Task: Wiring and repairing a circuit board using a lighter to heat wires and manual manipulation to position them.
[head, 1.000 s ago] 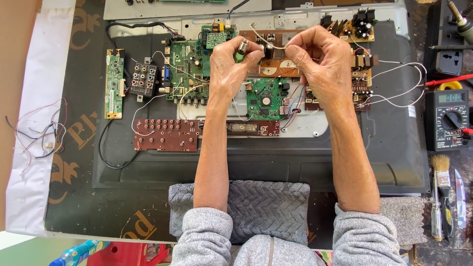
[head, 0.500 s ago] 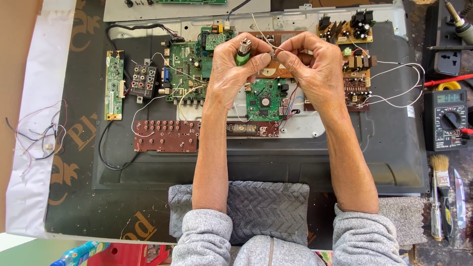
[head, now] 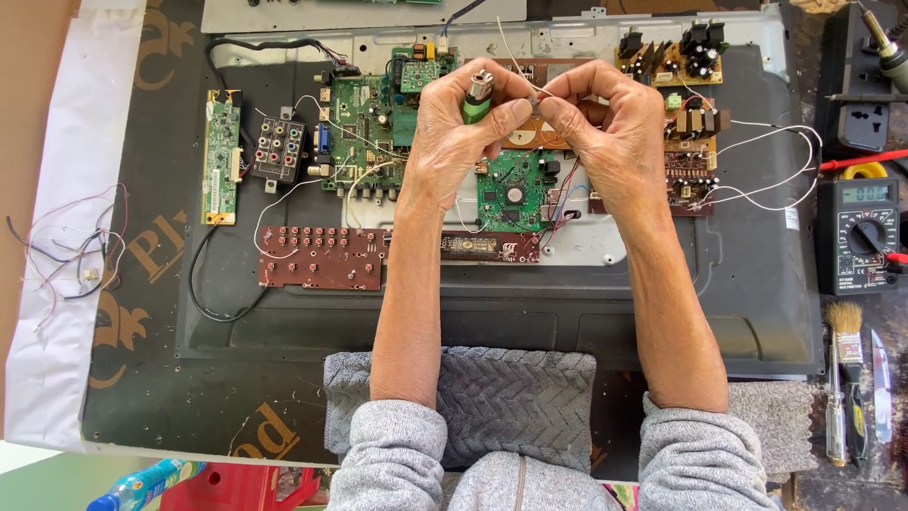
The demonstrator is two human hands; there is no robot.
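Both hands are up over the middle of an opened-up flat screen chassis lying on the worktop. The left hand has its grip closed around a small green lighter with a metal top, held upright and poking out above the fingers. The right hand is right up against it, thumb and fingertips pinched shut on a thin pale wire that trails up and away from the hands. The pinch sits just beside the lighter's top; can't tell if they actually touch.

Under the hands there's a small green circuit board, a bigger green board to its left, and a reddish-brown button board lower down. A multimeter sits off to the right, with a brush below it. Forearms rest near a grey folded cloth.
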